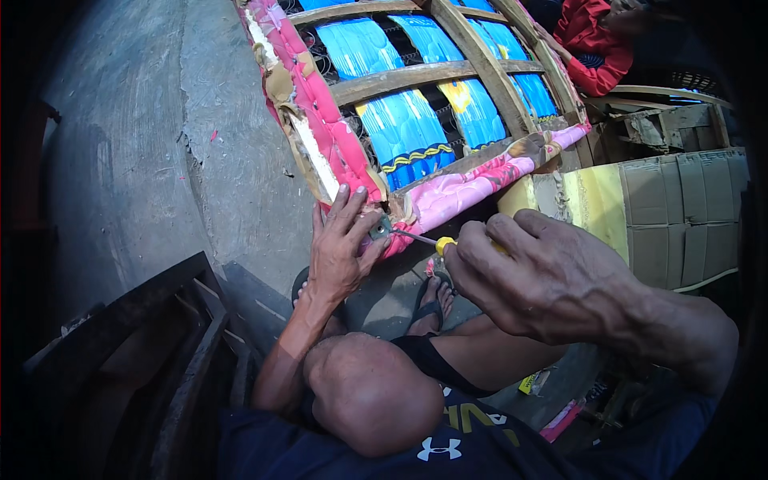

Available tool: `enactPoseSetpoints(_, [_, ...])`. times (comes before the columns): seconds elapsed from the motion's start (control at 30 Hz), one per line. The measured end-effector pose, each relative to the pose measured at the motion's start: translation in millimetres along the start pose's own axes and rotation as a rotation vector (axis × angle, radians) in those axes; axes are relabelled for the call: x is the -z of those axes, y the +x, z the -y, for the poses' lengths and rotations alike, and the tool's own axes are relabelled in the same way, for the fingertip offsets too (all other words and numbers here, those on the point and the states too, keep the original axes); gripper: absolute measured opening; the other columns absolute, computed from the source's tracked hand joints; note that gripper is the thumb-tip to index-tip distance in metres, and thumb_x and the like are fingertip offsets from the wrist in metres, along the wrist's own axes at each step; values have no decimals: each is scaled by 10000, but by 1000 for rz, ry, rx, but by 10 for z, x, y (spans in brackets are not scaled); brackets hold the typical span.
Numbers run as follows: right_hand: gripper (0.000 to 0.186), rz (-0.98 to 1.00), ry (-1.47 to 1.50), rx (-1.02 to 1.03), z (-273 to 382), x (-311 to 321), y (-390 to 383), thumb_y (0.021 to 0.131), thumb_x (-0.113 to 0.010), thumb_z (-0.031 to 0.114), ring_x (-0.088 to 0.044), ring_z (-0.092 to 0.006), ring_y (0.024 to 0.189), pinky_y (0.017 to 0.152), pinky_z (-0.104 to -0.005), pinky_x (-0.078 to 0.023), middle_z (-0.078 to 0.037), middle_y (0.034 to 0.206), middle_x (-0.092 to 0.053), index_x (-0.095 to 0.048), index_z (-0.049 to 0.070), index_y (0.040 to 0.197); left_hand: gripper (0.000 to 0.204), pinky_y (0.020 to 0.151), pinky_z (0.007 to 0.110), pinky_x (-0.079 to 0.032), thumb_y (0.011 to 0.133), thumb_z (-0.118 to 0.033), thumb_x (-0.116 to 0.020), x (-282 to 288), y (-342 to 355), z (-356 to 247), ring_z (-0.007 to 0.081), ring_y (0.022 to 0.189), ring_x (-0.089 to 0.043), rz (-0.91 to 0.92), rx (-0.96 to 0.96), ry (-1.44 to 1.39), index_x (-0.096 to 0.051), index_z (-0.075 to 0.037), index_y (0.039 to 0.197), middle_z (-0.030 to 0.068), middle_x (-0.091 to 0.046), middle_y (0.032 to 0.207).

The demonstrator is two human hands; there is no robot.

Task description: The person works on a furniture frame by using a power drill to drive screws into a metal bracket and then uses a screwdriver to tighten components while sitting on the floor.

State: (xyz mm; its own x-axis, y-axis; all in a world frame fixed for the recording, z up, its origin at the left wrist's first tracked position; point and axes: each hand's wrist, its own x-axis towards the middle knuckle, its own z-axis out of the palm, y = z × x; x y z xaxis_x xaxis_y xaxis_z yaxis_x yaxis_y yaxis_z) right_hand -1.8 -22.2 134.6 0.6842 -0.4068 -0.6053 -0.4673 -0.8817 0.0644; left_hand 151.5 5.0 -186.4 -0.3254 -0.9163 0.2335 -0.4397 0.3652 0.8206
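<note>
A wooden frame backed with blue patterned padding and coils has torn pink padded edging. My left hand grips its near corner, fingers over the edging beside a small greenish metal piece. My right hand is closed round a yellow-handled screwdriver, whose shaft points left with its tip at that metal piece. Whether the tip sits in the hole is too small to tell.
Stacked cardboard and yellow foam lie at right. A person in red is at the upper right. Dark wooden furniture stands lower left. My knee and sandalled feet are below the frame, on grey concrete floor.
</note>
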Motion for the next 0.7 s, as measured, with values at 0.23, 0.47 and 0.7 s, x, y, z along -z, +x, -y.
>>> enactPoseSetpoints(0.23, [310,122,303,-176,-17,49,100,880,-651,166,-679,-317,847,691,-452,-568,-212,1088,-601,-636,-55,1097,467,1175,626,-361,856,-285,-844,16,-37,23,402,1502,-417,4,-67,73,-738,-134,1286,143,-563,1532])
enactPoseSetpoints(0.47, [233,32,538,-386,-147,138,185,909,-669,179,-677,-384,775,676,-505,-556,-232,1021,-626,-629,-36,990,443,1168,641,-365,885,-306,-809,81,-55,-101,400,1497,-419,35,-24,95,-738,-134,1287,137,-543,1548])
enactPoseSetpoints(0.7, [253,-214,-84,-46,-99,58,393,936,-624,165,-653,-284,790,644,-424,-537,-180,918,-593,-639,-87,926,456,1122,633,-410,878,-318,-809,105,-56,-71,389,1482,-440,16,-25,163,-737,-153,1297,113,-558,1540])
